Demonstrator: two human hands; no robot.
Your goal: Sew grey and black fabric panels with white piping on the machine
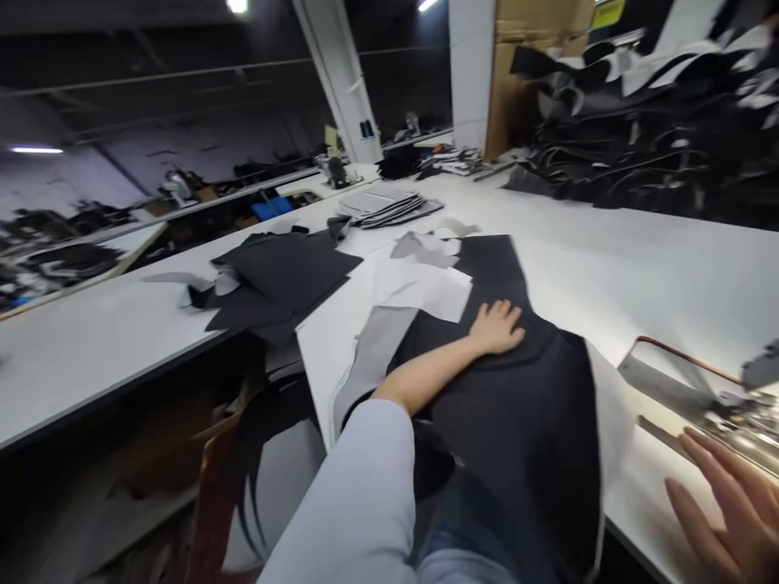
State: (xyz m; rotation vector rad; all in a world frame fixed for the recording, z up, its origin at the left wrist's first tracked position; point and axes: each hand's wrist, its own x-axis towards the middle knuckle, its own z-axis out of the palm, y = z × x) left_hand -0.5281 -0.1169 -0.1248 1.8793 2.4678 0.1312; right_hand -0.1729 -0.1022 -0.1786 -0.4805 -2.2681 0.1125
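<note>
Left hand [496, 327] palm down, fingers spread, pressing flat on the large black fabric piece [529, 397]; open, not clenched. Black fabric piece lies partly on the white bench [639, 259], lower part hanging over the near edge in front of the person's lap. Pale sleeve [365, 487] on the left arm.

Right hand [724, 507] at lower right, partly cut off by the frame edge, fingers apart, open, no grasp visible. Nearest to it: sewing machine [746, 414], blurred, with a copper-coloured rod [687, 358] at its far side. Contact between right hand and machine or bench: can't tell.

White sheet [426, 288] just beyond the left forearm, next to the black fabric piece; gray strip [378, 349] on the near side of the sheet, running down beside the forearm. Small gray scraps [426, 247] beyond the sheet.

Loose pile of dark pieces [280, 280] to the left, on the bench. Neat stack of gray pieces [389, 205] farther back. Big heap of black and gray material [633, 138] at far right, cardboard [523, 73] behind it.
</note>
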